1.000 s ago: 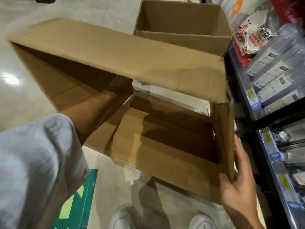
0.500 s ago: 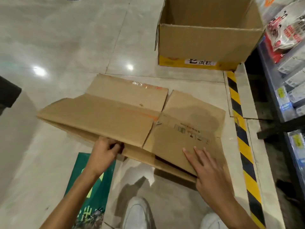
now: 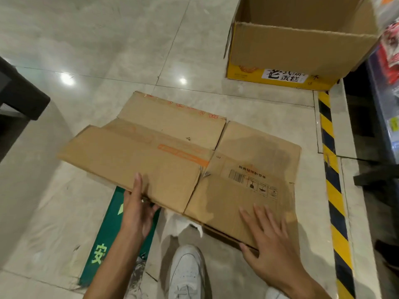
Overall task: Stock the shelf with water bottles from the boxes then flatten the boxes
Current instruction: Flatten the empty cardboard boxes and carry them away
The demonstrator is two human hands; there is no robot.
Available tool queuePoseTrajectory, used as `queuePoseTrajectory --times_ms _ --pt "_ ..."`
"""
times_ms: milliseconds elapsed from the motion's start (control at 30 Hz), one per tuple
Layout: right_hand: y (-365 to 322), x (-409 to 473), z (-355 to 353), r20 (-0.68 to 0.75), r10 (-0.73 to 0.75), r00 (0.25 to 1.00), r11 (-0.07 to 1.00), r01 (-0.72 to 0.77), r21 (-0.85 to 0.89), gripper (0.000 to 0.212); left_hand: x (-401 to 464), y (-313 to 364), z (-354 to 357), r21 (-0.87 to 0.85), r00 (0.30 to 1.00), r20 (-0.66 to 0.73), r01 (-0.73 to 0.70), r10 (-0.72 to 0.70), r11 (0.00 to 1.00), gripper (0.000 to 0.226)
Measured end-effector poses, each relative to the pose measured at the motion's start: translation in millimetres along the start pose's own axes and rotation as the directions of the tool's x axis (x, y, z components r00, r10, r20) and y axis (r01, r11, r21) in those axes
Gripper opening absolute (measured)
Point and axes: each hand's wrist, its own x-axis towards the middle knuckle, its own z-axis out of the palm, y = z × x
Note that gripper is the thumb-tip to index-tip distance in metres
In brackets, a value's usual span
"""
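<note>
A flattened brown cardboard box (image 3: pixel 172 156) lies on the tiled floor in front of me, printed side up with a barcode on its right half. My left hand (image 3: pixel 137 210) holds the near edge of its left panel, thumb on top and fingers going under the edge. My right hand (image 3: pixel 267 236) presses flat on the near right corner with fingers spread. A second cardboard box (image 3: pixel 302 46) with a yellow base stands open and upright at the back right. No water bottles can be made out.
A store shelf (image 3: pixel 386 117) runs along the right edge behind a yellow-and-black hazard stripe (image 3: pixel 332 190). A green floor sticker (image 3: pixel 112 238) lies under my left arm. My white shoe (image 3: pixel 185 270) is just behind the cardboard. A dark object (image 3: pixel 19 93) sits at the left.
The box went from held open in the air to collapsed flat on the floor. My left hand shifted from a curled grip to thumb on top; my right hand slid to the near right corner.
</note>
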Motion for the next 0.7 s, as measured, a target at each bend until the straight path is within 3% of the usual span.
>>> queuePoseTrajectory --times_ms 167,333,400,533,700 --pt "6.0 -1.4 22.8 0.024 -0.022 0.999 1.0 0.023 -0.017 0.067 25.7 -12.8 26.1 -0.07 0.995 -0.09 -0.047 0.041 0.996 0.062" --pt "25.1 1.0 2.5 -0.329 -0.034 0.944 0.995 0.063 0.076 0.058 53.8 0.0 53.7 -0.035 0.999 0.039 -0.012 0.014 0.999 0.068" --pt "38.1 6.8 -5.1 -0.394 -0.024 0.919 0.993 0.067 0.096 0.054 69.2 4.6 67.5 0.017 0.987 0.154 0.047 -0.049 0.999 0.064" --pt "73.4 28.5 -10.8 -0.248 -0.028 0.968 0.999 0.034 0.02 0.064 94.2 4.0 106.6 0.217 0.927 0.322 0.125 -0.192 0.968 0.067" --pt "106.2 62.1 -6.5 -0.113 0.015 0.993 0.997 -0.023 -0.067 0.07 115.5 -6.3 124.8 0.317 0.909 0.315 0.172 -0.274 0.933 0.069"
